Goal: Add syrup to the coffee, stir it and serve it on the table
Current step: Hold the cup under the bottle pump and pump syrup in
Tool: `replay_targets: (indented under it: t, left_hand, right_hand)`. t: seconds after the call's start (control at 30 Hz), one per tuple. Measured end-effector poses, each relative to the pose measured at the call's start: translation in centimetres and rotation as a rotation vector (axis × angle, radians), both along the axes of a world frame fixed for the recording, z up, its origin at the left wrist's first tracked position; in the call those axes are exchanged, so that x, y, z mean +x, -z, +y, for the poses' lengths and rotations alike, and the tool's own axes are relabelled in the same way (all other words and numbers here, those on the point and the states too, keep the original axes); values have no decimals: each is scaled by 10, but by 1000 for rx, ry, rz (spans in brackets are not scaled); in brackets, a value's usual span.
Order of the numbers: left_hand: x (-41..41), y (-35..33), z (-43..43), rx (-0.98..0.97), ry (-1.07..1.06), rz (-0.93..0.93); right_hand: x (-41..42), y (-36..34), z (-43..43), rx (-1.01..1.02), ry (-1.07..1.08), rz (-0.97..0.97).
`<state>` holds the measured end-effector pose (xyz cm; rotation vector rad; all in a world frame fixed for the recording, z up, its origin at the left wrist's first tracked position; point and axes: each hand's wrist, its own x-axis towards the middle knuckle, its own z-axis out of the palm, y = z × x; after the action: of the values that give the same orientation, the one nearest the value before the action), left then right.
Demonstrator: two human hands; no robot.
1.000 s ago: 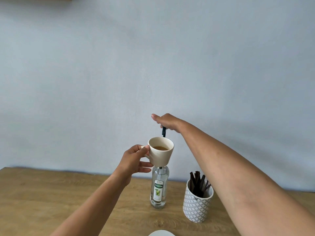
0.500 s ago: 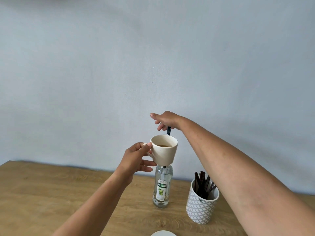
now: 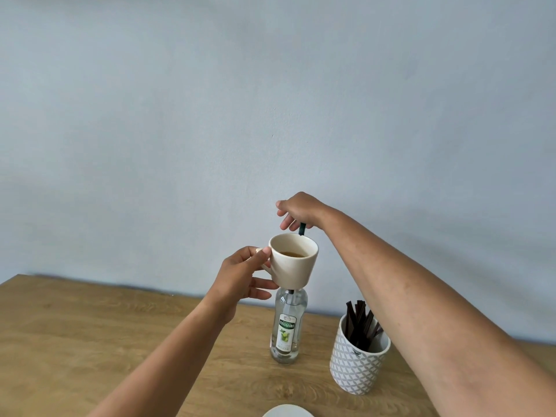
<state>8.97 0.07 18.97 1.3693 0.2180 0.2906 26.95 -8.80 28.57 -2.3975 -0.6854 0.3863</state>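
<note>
Two bare hands work above a wooden table [image 3: 90, 341]. Nearest the camera, a white rounded rim [image 3: 287, 411] shows at the bottom edge, too cropped to identify. Below and to the right of the grips stands a white cup with grey lattice pattern [image 3: 358, 361], holding dark stirrer sticks [image 3: 361, 323] that lean at mixed angles.

The left hand [image 3: 240, 281] holds a cream mug [image 3: 293, 260] in the air by its handle: thumb pressed on top of the handle beside the rim, fingers curled under and around it. The mug tilts slightly, and brown coffee [image 3: 292, 254] sits low inside.

Directly under the mug stands a clear glass syrup bottle [image 3: 285, 326], upright on the table, label reading TEISSEIRE with a green picture; its neck is hidden behind the mug base.

Just above and behind the mug rim, the right hand [image 3: 298, 210] is palm down over a dark pump spout [image 3: 302, 228], fingers bent downward; the pump head itself is covered, so contact cannot be confirmed. The spout tip hangs at the far rim of the mug.

Farthest back, a plain pale blue-grey wall [image 3: 270, 100].
</note>
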Motion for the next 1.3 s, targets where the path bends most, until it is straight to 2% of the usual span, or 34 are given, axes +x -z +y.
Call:
replay_targets:
  t: [0.4, 0.77, 1.17, 1.3]
  left_hand:
    - [-4, -5, -4, 9, 8, 2]
    - [-4, -1, -1, 5, 4, -15]
    - [-4, -4, -4, 2, 15, -16]
    - [-2, -4, -5, -7, 22, -21]
  right_hand:
    - [-5, -14, 0, -124, -57, 17]
    - [-1, -1, 0, -29, 9, 31]
    - [-12, -19, -1, -132, -38, 1]
    - [-11, -12, -2, -102, -16, 12]
